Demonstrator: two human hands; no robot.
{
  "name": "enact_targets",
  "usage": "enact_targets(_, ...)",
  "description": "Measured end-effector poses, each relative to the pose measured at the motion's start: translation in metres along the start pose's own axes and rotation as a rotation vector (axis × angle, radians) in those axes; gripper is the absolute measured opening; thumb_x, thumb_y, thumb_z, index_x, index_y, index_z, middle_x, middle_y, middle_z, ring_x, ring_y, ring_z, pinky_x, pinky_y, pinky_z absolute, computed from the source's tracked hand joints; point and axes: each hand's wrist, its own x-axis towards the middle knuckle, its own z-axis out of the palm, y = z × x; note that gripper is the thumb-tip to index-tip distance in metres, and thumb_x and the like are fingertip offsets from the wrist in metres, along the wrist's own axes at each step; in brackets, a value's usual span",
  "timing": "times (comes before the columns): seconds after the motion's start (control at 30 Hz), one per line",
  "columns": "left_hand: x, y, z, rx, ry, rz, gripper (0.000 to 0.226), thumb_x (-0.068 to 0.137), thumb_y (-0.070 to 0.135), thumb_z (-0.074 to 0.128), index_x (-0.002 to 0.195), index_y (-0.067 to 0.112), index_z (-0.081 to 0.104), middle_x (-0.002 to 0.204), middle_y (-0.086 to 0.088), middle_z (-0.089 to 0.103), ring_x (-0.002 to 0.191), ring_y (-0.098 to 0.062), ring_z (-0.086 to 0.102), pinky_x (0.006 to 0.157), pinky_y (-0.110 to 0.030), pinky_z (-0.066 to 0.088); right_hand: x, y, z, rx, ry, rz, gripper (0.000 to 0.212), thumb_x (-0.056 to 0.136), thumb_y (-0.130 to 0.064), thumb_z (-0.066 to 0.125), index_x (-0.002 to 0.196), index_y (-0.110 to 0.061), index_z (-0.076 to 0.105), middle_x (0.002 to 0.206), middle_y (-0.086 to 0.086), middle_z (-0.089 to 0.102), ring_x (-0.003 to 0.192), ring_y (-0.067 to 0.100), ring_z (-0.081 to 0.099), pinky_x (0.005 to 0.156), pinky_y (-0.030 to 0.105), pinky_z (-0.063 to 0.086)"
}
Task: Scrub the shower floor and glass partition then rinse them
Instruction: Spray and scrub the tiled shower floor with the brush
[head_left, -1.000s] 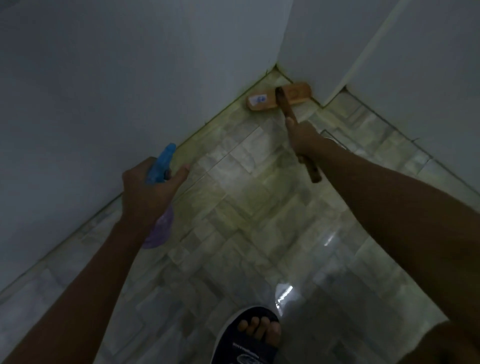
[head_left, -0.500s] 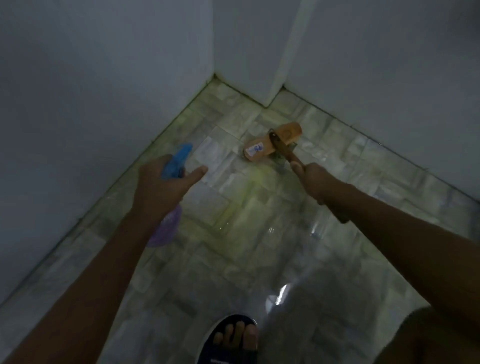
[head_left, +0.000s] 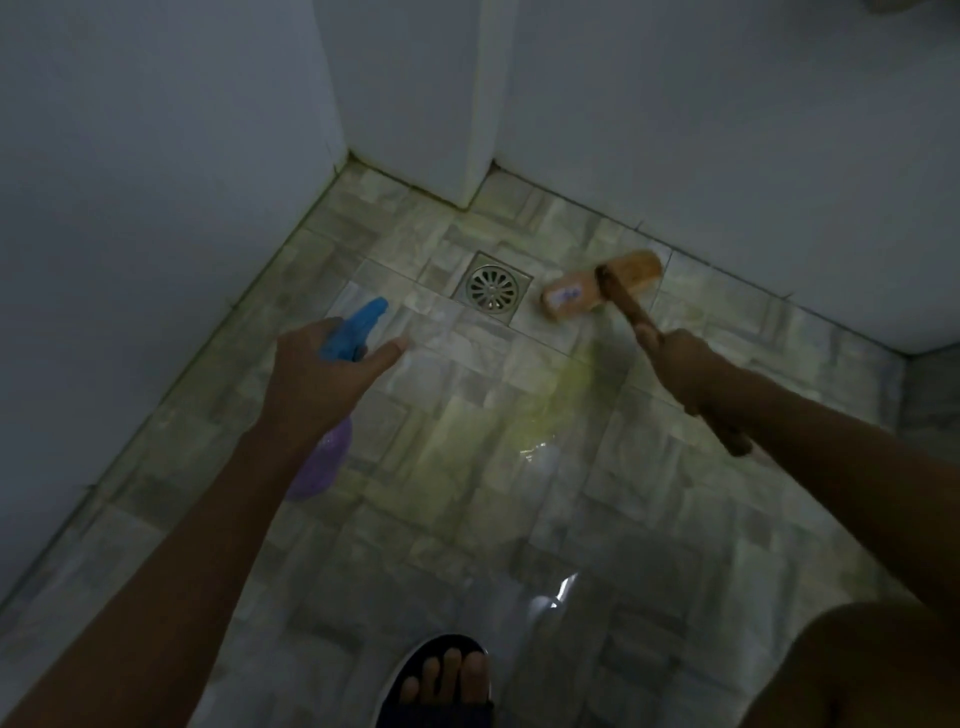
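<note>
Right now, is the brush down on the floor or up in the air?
Down: the brush head rests on the floor tiles beside the drain.

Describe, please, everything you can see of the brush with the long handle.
The scrub brush has a long orange-brown block head, wood by its look, with a small pale label near its left end. A darker brown handle joins the middle of the head and slants back toward the person. The right hand grips the handle, whose end sticks out behind the hand. The head seems to rest on the tiled floor, just right of the round drain. No bristles show.
</note>
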Motion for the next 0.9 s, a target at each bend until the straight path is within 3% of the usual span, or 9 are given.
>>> enact_targets(0.1,-0.005,-0.007,-0.004,0.039,-0.002,0.006,0.058,0.069,0.049,0.084,0.071,-0.003,0.060,0.065,-0.023,0.060,0.051,-0.019,0.053,0.051,-0.027,0.047,0.026,-0.040,0.012,0.157,0.090,0.009,0.065,0.102,-0.060,0.035,0.108,0.001,0.057,0.083,0.015,0.060,0.057,0.028,0.055,0.042,0.027,0.041)
enact_targets(0.23,-0.012,-0.013,-0.008,0.080,-0.026,-0.013,0.052,0.071,0.049,0.084,0.068,0.002,0.060,0.061,-0.017,0.060,0.053,-0.030,0.060,0.053,-0.031,0.052,-0.009,-0.091,0.062,0.154,-0.089,-0.172,0.045,0.107,-0.049,0.033,0.096,-0.010,0.054,0.086,0.012,0.060,0.057,0.017,0.052,0.046,0.026,0.036)
enact_targets(0.37,-0.018,-0.014,-0.011,0.099,-0.001,0.009,0.044,0.075,0.044,0.082,0.063,0.007,0.060,0.056,-0.012,0.056,0.046,-0.011,0.049,0.053,-0.024,0.044,-0.081,-0.044,0.084,-0.082,-0.271,-0.368,0.049,0.105,-0.051,0.031,0.094,-0.013,0.060,0.088,0.009,0.066,0.069,0.020,0.061,0.058,0.027,0.042)
enact_targets(0.43,-0.019,-0.016,-0.012,0.104,-0.007,0.028,0.049,0.076,0.044,0.081,0.059,0.005,0.058,0.053,-0.009,0.054,0.048,-0.011,0.048,0.053,-0.028,0.043,-0.104,-0.006,0.074,-0.220,-0.322,-0.378,0.046,0.104,-0.054,0.030,0.090,-0.020,0.057,0.079,0.000,0.062,0.069,0.017,0.060,0.059,0.025,0.041)
enact_targets(0.5,-0.017,-0.014,-0.012,0.082,-0.010,0.024,0.051,0.076,0.044,0.082,0.059,0.002,0.058,0.054,-0.013,0.055,0.049,-0.015,0.049,0.054,-0.035,0.047,-0.105,0.019,0.052,-0.310,-0.305,-0.320,0.044,0.103,-0.057,0.029,0.088,-0.023,0.054,0.076,-0.006,0.057,0.067,0.012,0.057,0.059,0.024,0.039)
enact_targets(0.6,-0.016,-0.009,-0.012,0.057,0.004,0.008,0.049,0.075,0.040,0.084,0.063,-0.001,0.060,0.058,-0.018,0.059,0.049,-0.018,0.053,0.054,-0.038,0.052,-0.070,0.029,0.024,-0.331,-0.175,-0.228,0.054,0.100,-0.060,0.028,0.083,-0.016,0.056,0.083,0.009,0.064,0.070,0.022,0.061,0.062,0.029,0.043)
enact_targets(0.73,-0.018,-0.008,-0.007,0.027,0.028,-0.033,0.047,0.073,0.046,0.085,0.070,0.004,0.065,0.060,-0.013,0.064,0.047,-0.022,0.063,0.049,-0.039,0.056,-0.033,-0.009,0.025,-0.067,-0.033,-0.085,0.059,0.100,-0.063,0.029,0.088,-0.010,0.053,0.077,0.012,0.059,0.060,0.026,0.059,0.042,0.027,0.042)
enact_targets(0.8,-0.018,-0.009,-0.004,0.048,0.041,-0.011,0.049,0.071,0.050,0.084,0.069,0.007,0.063,0.060,-0.011,0.063,0.051,-0.028,0.065,0.051,-0.043,0.058,-0.037,-0.040,0.049,0.062,-0.042,-0.120,0.053,0.103,-0.057,0.033,0.089,-0.011,0.054,0.074,0.009,0.057,0.058,0.023,0.056,0.042,0.026,0.039)
enact_targets(0.9,-0.015,-0.007,-0.003,0.077,0.049,-0.012,0.052,0.069,0.055,0.084,0.066,0.010,0.059,0.059,-0.009,0.062,0.054,-0.029,0.065,0.055,-0.045,0.057,-0.072,-0.058,0.090,-0.046,-0.191,-0.314,0.050,0.105,-0.052,0.031,0.084,-0.013,0.054,0.069,0.001,0.052,0.061,0.019,0.055,0.048,0.024,0.035)
